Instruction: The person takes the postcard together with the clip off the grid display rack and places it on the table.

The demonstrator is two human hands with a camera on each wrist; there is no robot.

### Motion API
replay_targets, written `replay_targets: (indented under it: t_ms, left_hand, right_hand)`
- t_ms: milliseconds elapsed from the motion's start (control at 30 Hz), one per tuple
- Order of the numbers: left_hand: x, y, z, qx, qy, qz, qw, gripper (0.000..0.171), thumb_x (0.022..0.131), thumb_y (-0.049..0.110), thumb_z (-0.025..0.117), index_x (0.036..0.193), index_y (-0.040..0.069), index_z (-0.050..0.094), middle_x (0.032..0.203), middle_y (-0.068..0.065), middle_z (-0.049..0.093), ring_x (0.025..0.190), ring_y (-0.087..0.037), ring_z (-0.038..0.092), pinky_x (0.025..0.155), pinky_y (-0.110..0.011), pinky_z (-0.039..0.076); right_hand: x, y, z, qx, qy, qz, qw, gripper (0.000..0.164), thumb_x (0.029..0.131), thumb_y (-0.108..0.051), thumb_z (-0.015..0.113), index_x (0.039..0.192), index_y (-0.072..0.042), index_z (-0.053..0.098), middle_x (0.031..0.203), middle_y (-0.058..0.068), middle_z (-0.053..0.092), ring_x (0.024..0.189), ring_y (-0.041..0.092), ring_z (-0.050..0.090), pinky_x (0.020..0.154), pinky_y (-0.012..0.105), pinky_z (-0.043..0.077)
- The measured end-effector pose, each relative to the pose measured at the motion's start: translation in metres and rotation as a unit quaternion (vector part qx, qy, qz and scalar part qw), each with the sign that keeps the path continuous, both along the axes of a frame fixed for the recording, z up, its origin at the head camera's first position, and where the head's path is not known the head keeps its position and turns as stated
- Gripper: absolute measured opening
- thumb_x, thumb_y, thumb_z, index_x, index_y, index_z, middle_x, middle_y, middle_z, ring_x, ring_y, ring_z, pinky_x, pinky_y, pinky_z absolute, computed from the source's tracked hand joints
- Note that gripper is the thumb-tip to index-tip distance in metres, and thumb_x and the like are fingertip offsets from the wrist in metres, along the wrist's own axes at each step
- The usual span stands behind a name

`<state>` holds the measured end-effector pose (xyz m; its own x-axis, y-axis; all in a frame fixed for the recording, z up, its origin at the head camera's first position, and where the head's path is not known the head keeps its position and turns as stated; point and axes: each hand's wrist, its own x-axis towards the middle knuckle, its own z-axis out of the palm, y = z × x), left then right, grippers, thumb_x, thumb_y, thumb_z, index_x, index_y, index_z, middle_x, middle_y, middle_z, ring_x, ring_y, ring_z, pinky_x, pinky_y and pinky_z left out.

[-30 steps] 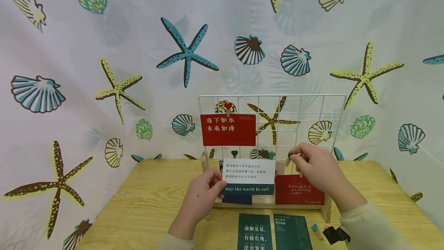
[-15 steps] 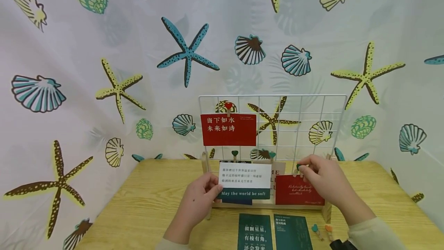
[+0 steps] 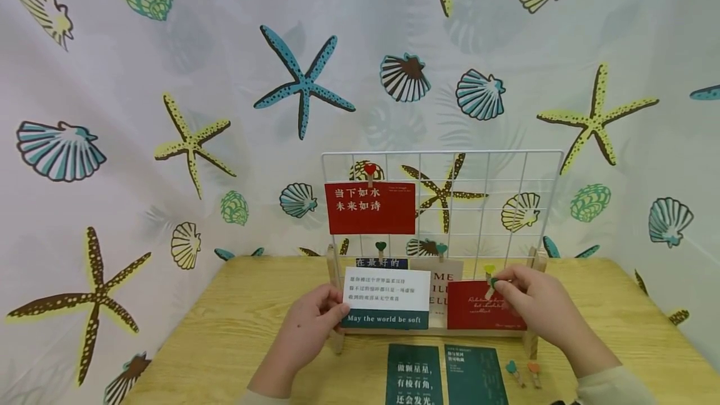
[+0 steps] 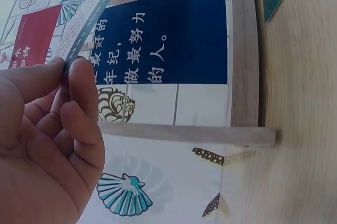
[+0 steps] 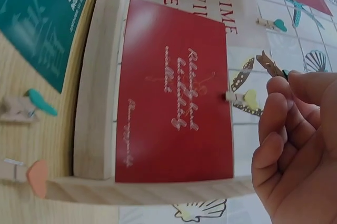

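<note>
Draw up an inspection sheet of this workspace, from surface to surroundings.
Surface: wood-grain table.
Job's things: white-and-green card, dark green clip; wire grid with upper red card, lower red card, blue card and beige card clipped on.
Clutter: two green cards, teal clip and orange clip before the wire grid.
Hands: left hand pinches the white-and-green card, right hand the dark green clip.
Cables: nothing seen.
Surroundings: curtain printed with starfish and shells.

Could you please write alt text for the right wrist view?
A right hand pinches a wooden clip near a red card, which a yellow-heart clip holds on a rack. A green card, a teal-heart clip and an orange-heart clip lie on the table.
</note>
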<state>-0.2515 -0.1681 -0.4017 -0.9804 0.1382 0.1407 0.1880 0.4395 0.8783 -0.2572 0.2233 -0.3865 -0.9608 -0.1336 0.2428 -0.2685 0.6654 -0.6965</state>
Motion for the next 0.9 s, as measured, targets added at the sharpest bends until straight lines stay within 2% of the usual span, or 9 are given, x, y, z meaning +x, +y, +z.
replay_targets:
  t_ms: [233,467,900]
  left_hand:
    - [0.002,-0.014,-0.002,-0.004,-0.032,0.013,0.9994,0.009,0.101,0.018,0.064,0.103,0.01,0.064,0.086,-0.005,0.065,0.074,-0.021,0.067,0.065,-0.036,0.049]
    - [0.004,-0.02,-0.004,-0.017,-0.051,0.031,0.9981,0.009,0.101,0.018,0.064,0.105,0.01,0.065,0.087,-0.004,0.066,0.073,-0.021,0.064,0.066,-0.034,0.048]
    - [0.008,-0.035,-0.01,-0.025,-0.071,0.03,0.9967,0.011,0.1,0.017,0.064,0.106,0.007,0.066,0.085,-0.005,0.066,0.07,-0.021,0.064,0.061,-0.034,0.048]
  right_hand:
    - [0.002,0.01,-0.006,-0.007,-0.017,-0.002,1.0,0.025,0.103,-0.032,0.06,0.112,-0.009,0.067,0.08,0.005,0.064,0.067,0.02,0.057,0.057,0.034,0.049]
    - [0.002,0.016,-0.012,-0.006,-0.036,0.002,0.999,0.024,0.103,-0.032,0.06,0.111,-0.009,0.067,0.079,0.005,0.064,0.066,0.022,0.058,0.056,0.034,0.048]
    - [0.006,0.02,-0.015,0.003,-0.053,0.011,0.999,0.022,0.103,-0.032,0.061,0.107,-0.011,0.067,0.077,0.004,0.063,0.066,0.024,0.058,0.058,0.034,0.047]
